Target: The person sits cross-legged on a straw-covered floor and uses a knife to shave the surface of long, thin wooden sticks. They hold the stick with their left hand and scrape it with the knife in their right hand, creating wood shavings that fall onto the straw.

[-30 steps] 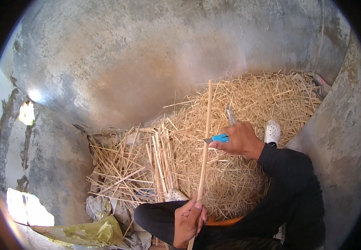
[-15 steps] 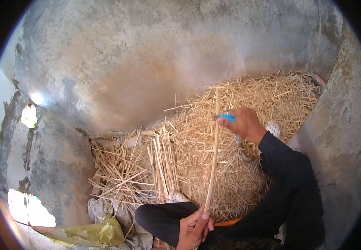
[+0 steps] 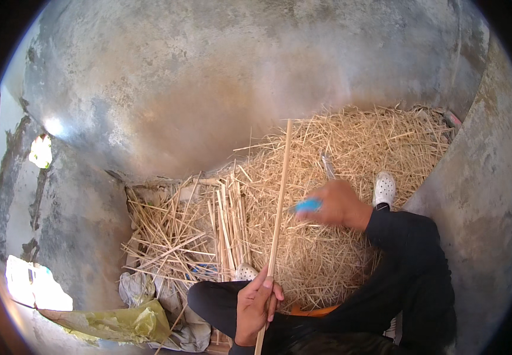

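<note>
My left hand (image 3: pixel 256 306) is closed around the lower part of a long pale bamboo strip (image 3: pixel 282 189), just over my bent leg. The strip slants up and away, its far end reaching the bottom of the back wall. To its right, my right hand (image 3: pixel 338 204) grips a small blue-handled knife (image 3: pixel 309 205), smeared by motion. The knife's short dark tip points left toward the strip, and whether they touch cannot be told. Beyond my right hand, a grey metal blade (image 3: pixel 327 165) lies on the shavings, its other end hidden by the hand.
Pale shavings (image 3: pixel 374 142) cover the floor in a thick heap. Left of them lie a bundle of strips (image 3: pixel 230 225) and a loose tangle of sticks (image 3: pixel 167 231). A yellow plastic sheet (image 3: pixel 120 322) sits at lower left. Concrete walls (image 3: pixel 208 77) enclose the spot; white clogs (image 3: pixel 384 188) are on my feet.
My right hand with the knife has come down toward me and away from the strip. The strip's far end has swung left, and my left hand has shifted slightly left and up.
</note>
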A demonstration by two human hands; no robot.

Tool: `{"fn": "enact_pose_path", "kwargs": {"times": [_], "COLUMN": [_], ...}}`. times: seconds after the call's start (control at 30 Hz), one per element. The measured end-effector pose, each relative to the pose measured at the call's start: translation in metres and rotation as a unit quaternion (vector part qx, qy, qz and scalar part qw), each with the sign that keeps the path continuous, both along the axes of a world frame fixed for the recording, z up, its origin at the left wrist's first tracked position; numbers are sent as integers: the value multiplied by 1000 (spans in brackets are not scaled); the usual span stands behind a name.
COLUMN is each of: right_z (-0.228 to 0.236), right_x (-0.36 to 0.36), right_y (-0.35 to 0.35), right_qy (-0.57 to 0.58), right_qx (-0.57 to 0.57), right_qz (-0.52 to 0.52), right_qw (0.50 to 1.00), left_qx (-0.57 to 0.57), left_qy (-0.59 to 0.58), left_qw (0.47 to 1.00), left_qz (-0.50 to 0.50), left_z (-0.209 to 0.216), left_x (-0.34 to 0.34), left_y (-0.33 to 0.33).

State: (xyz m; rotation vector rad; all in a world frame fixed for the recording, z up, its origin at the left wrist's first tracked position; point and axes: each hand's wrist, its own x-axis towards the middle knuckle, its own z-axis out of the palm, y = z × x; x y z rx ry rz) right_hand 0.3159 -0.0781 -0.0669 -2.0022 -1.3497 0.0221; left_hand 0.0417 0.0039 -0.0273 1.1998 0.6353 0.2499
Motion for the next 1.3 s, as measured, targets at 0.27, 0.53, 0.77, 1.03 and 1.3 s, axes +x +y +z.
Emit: {"fn": "enact_pose_path", "kwargs": {"times": [0.27, 0.53, 0.77, 1.03, 1.3], "right_z": [-9, -1, -11, -25, -6], "right_x": [-5, -4, 77, 134, -26], "right_y": [4, 9, 10, -2, 12], "right_qy": [-40, -103, 7, 213, -47], "right_qx": [11, 16, -25, 29, 24], "right_qz": [-5, 10, -196, -265, 30], "right_qw": [999, 994, 980, 940, 998], "left_qx": [-5, -15, -73, -146, -123], "left_qy": [-2, 4, 23, -12, -33], "left_qw": [1000, 1000, 997, 989, 992], "left_qz": [-21, 2, -23, -17, 11], "left_z": [9, 12, 23, 16, 17], "left_x": [6, 10, -9, -13, 5], "left_y": [-14, -24, -38, -21, -6]}}
